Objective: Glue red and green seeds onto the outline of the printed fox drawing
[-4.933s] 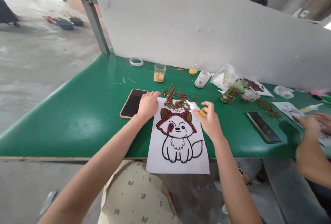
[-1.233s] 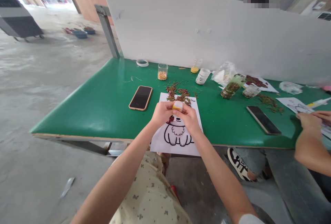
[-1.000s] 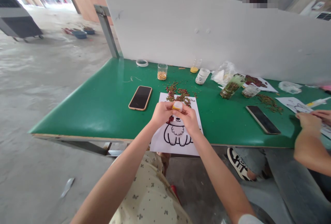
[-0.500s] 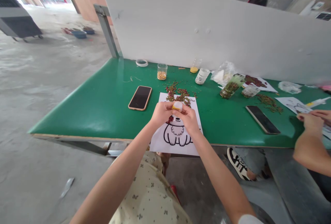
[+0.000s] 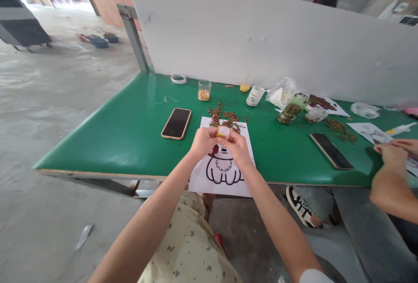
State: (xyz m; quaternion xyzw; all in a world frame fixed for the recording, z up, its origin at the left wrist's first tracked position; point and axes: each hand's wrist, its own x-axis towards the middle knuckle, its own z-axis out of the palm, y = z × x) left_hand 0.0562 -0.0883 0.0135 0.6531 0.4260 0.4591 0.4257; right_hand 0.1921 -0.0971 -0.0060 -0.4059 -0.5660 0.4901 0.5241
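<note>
My left hand [image 5: 203, 142] and my right hand [image 5: 236, 147] meet above a white sheet [image 5: 223, 177] printed with a black-outlined cartoon dog. Both pinch a small yellow and white glue bottle [image 5: 224, 132] between their fingertips. The dog's head is partly covered with red and green beans and mostly hidden behind my hands. A loose pile of red and green beans [image 5: 225, 117] lies on the green table [image 5: 130, 130] just beyond the sheet.
A phone [image 5: 176, 123] lies left of the sheet. Small jars [image 5: 204, 90] and bags stand along the white partition [image 5: 261, 35]. Another phone [image 5: 331, 151] lies to the right, near another person's hands [image 5: 393, 152] on a second sheet.
Since 4.9 s ago my left hand left the sheet's corner and joined my right hand on the glue bottle. Over the last second both hands hold almost still.
</note>
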